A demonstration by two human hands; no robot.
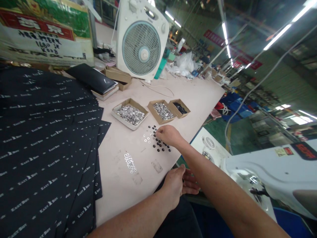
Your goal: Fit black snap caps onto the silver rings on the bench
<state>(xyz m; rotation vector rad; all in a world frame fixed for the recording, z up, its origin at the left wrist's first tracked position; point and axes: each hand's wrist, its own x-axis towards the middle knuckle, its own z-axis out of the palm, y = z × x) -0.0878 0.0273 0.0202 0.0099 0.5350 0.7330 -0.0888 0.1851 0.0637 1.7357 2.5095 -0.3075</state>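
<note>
My right hand reaches over the scattered black buttons, its thumb and fingertips pinched together; whatever lies between them is too small to make out. My left hand is at the table's near edge, palm turned up and fingers partly curled. Something small and dark shows by its fingers, unclear. Loose silver pieces lie left of the black buttons. A group of silver rings sits in rows nearer to me. Behind are a box of silver rings, a box of silver pieces and a box of black pieces.
Dark printed fabric sheets cover the table's left side. A white fan stands at the back, with a black wallet-like case to its left. A white sewing machine is at the right, beyond the table's edge.
</note>
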